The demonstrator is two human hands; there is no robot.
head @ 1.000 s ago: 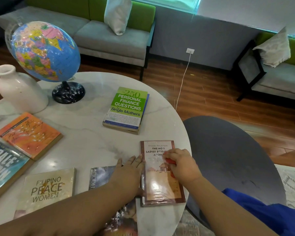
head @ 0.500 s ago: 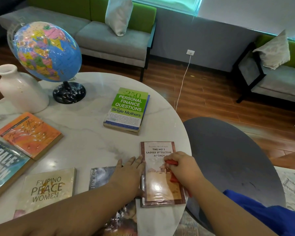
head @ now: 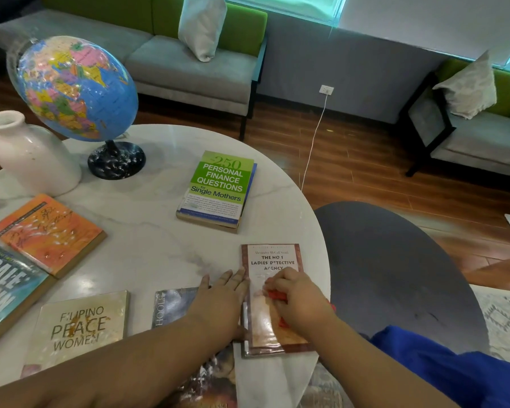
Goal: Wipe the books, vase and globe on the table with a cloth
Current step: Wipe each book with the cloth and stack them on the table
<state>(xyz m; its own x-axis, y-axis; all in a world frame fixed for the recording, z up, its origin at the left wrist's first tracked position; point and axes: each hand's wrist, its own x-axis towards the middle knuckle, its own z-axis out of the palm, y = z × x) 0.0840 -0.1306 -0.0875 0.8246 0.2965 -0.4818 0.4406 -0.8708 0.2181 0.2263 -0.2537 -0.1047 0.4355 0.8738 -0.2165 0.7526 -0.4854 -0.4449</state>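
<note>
Round marble table [head: 159, 254]; at its near right edge lies a glossy, brown-bordered paperback [head: 273, 256]; left hand [head: 221, 301] flat against its spine side, fingers straight; right hand [head: 298, 301] curled, clutching a red cloth [head: 276, 295] on the cover.

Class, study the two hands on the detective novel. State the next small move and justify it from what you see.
Probably sweep the red cloth down toward the cover's near edge. The right hand grips it at mid-cover of the detective novel, bare cover shows below, and the left hand lies flat against the book's left edge, steadying it.
</note>
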